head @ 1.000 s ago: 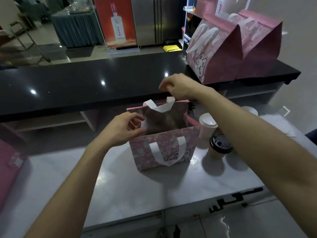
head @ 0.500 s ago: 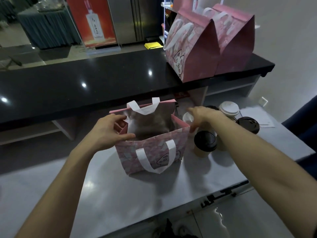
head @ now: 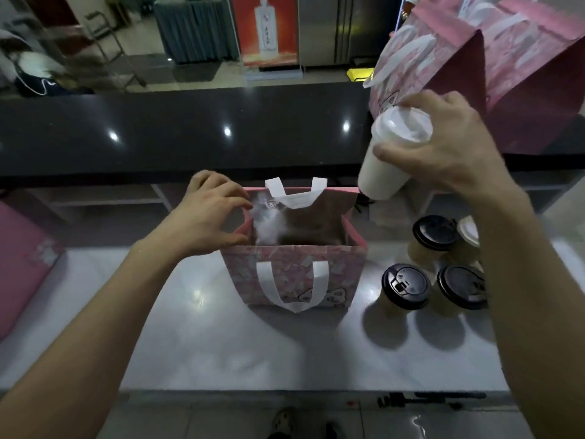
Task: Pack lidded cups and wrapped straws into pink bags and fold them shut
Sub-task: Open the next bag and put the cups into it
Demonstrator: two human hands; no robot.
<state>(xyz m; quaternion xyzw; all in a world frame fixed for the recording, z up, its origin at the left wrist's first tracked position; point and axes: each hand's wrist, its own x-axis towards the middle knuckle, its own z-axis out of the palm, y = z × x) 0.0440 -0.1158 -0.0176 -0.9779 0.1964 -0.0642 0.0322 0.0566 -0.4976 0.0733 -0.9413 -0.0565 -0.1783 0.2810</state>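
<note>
Since the earlier frame, our right hand (head: 443,147) has lifted a white-lidded cup (head: 391,153) off the counter (head: 190,343) to 1 o'clock of the open pink bag (head: 294,274).

Item list, largest first: two folded pink bags (head: 474,74) at 1 o'clock on the black ledge; the open bag at centre, pink print with white strap handles, stiff-sided paper by our judgement, its left rim pinched by our left hand (head: 209,217); three black-lidded cups (head: 406,286) standing at 3 o'clock; the held cup, pale, tilted, our fingers wrapped round its upper wall below the lid. We judge it light but crushable, its lid liable to pop; we'd grip the wall, not the lid. Straws: none we can make out.
</note>
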